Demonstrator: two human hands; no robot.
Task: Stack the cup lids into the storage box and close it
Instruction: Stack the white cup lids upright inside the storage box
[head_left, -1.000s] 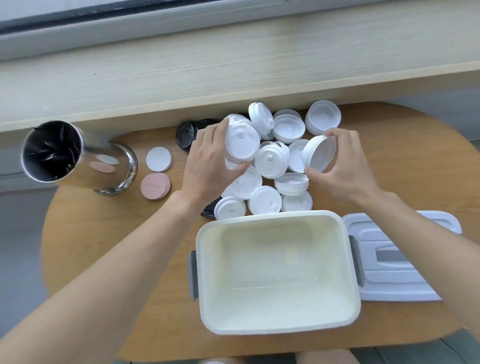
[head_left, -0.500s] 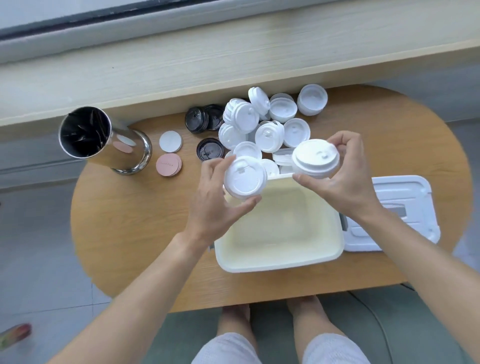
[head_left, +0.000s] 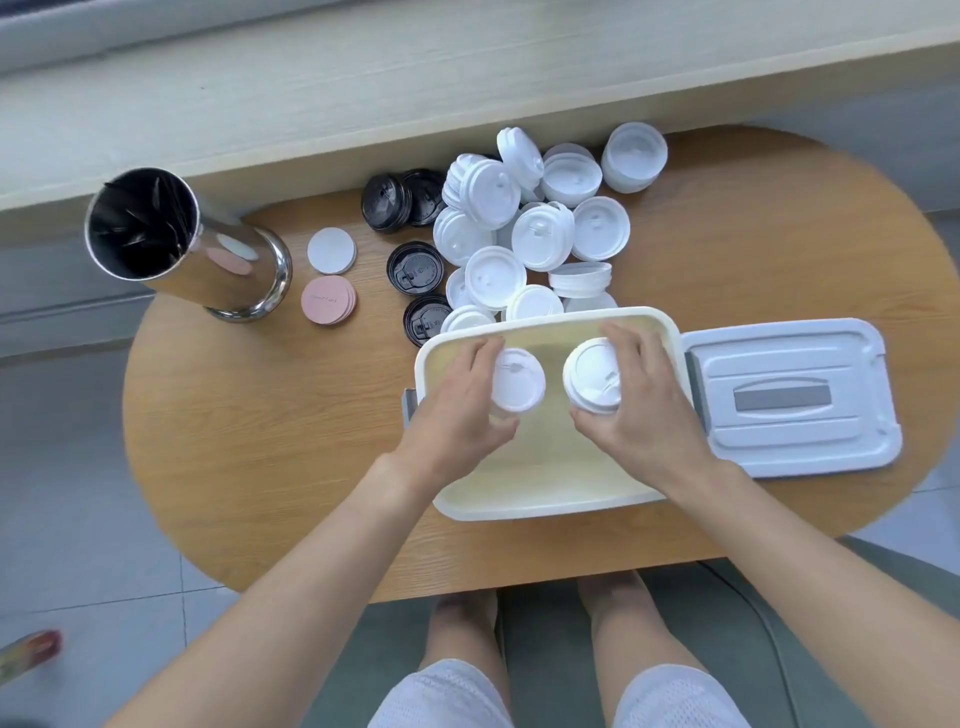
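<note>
Down in the storage box, both hands were busy. The left hand gripped a small stack of white lids at about nine o'clock of the box's middle. The right hand clutched a thicker lid stack at three o'clock, just beside the first. Both were held flat, likely so they would sit upright on the floor of the box, which otherwise looked bare.

At three o'clock of the box, the box cover lay face up on the desk, handy for closing later. At twelve o'clock waited the loose white lids, with black lids at eleven. Farther left lay paper discs and a steel canister. Plenty was left to stack, I'd judge.
</note>
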